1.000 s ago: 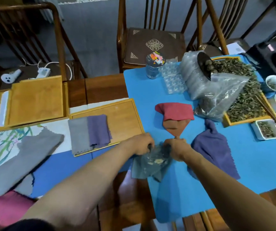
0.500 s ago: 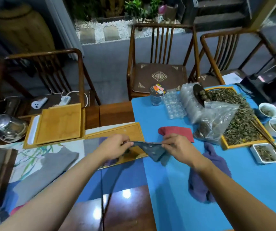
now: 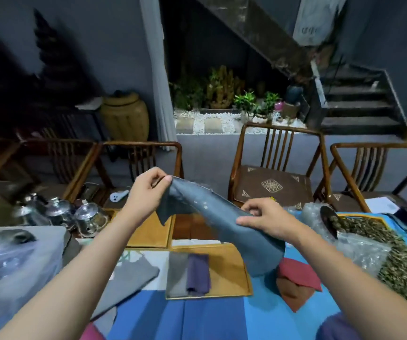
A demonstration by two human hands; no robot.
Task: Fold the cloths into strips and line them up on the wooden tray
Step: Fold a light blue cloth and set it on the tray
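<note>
At mid-frame both hands hold a blue-grey cloth (image 3: 212,212) in the air above the table. The left hand (image 3: 146,192) pinches its upper corner between thumb and fingers; the right hand (image 3: 266,220) is clamped on its lower edge, and the rest hangs down toward the lower centre. Below it, the wooden tray (image 3: 227,268) carries a grey strip (image 3: 176,273) and a purple strip (image 3: 198,272) side by side, touching. A red cloth (image 3: 298,274) lies just right of the tray.

Slate-blue cloth (image 3: 212,212) in the air, I see.
Wooden tray (image 3: 224,273) below carries two folded strips (image 3: 189,274) (grey, purple) side by side.
</note>
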